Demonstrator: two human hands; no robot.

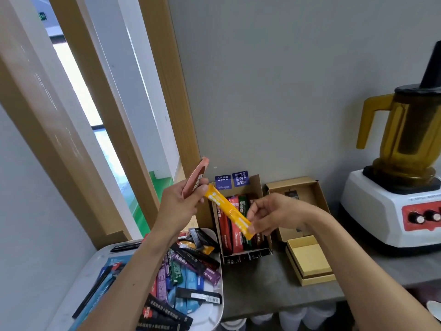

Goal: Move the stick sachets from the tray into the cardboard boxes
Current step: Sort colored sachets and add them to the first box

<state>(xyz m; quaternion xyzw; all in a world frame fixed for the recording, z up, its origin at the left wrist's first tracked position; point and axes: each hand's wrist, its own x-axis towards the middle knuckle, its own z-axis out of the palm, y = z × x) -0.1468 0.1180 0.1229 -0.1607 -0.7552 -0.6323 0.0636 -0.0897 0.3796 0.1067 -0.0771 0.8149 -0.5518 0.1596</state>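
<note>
Fingers (200,188) of the left hand (181,206) pinch a pink sachet (196,178) and the top end of a shiny orange sachet (228,210). The right hand (272,215) pinches its bottom end. Behind is a smooth gray wall (286,91), below a flat gray counter (257,283). From the hands, a white blender (391,211) sits at 3 o'clock and a round white tray (212,316) of sachets at 7 o'clock. An open brown cardboard box (256,187) is just under them.
</note>
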